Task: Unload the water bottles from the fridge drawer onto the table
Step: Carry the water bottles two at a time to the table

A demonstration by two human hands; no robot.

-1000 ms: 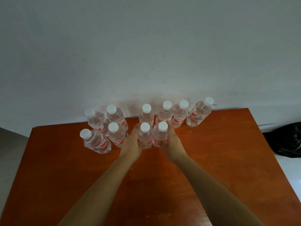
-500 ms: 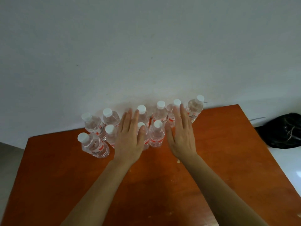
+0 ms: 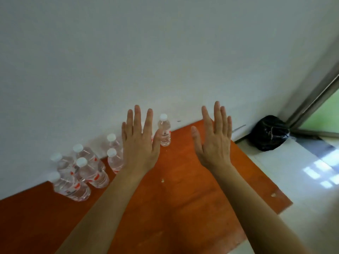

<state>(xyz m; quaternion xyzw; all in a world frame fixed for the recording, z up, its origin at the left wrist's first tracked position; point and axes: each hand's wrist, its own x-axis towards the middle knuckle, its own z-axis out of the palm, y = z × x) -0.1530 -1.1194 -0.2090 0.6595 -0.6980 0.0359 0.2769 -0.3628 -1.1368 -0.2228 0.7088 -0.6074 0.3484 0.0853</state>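
Several clear water bottles with white caps and red labels stand on the orange-brown table (image 3: 183, 189) along the white wall. One bottle (image 3: 164, 131) stands at the right end of the row, and a cluster of bottles (image 3: 86, 171) fills the left part. My left hand (image 3: 140, 143) is raised flat with fingers spread, empty, and it hides some bottles behind it. Over the table's right part hovers my right hand (image 3: 214, 140), also spread and holding nothing. The fridge drawer is not in view.
A black plastic bag (image 3: 268, 133) lies on the white floor by the wall, right of the table. A metal door or window frame (image 3: 315, 96) rises at the far right. The table's right edge (image 3: 286, 202) drops to the floor.
Both hands have let go of the two front bottles, lifted and spread apart. The view has swung to the right, so the bottles now sit at the left.
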